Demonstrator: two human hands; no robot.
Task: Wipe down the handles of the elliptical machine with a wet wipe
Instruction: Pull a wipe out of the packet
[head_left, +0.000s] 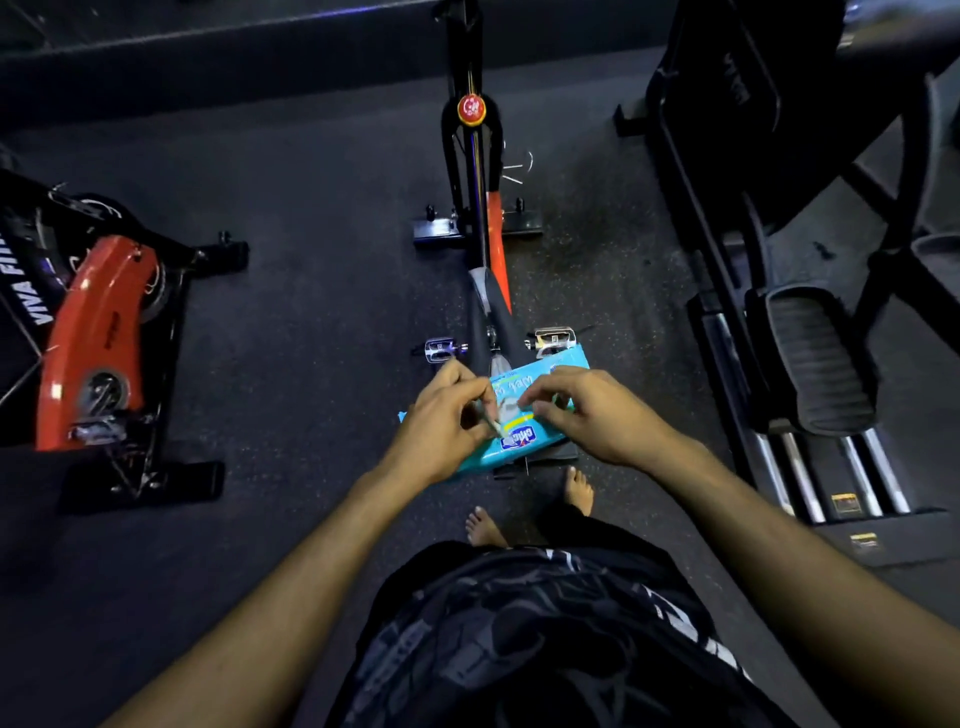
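While both arms reached forward in the head view, the left hand (441, 421) pinched the seal flap (493, 427) of the turquoise wet-wipe pack (524, 441), which lay on the spin bike (480, 218) seat. The right hand (582, 410) gripped the pack's top. An elliptical machine (810, 353) stood at right.

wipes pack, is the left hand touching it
Touching: the head view shows the left hand pinching the flap on top of the wipes pack.
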